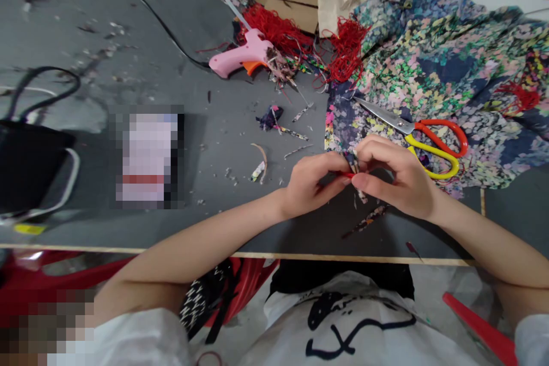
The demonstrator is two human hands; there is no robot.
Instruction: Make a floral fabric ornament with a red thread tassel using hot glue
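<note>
Near the front edge of the table, my left hand and my right hand meet, thumbs and fingertips closed on a small floral fabric scrap. The scrap looks folded or twisted, and my fingers hide part of it. A bit of something red, perhaps thread, shows between the fingertips. Scissors with one red and one yellow handle lie just beyond my right hand, on a large floral cloth. Beneath my hands a narrow floral strip rests on the table.
A pink glue gun with a black cord lies beside red thread bundles at the back. Cardboard and fabric scraps are nearby. A blurred-out phone and a black bag sit at left.
</note>
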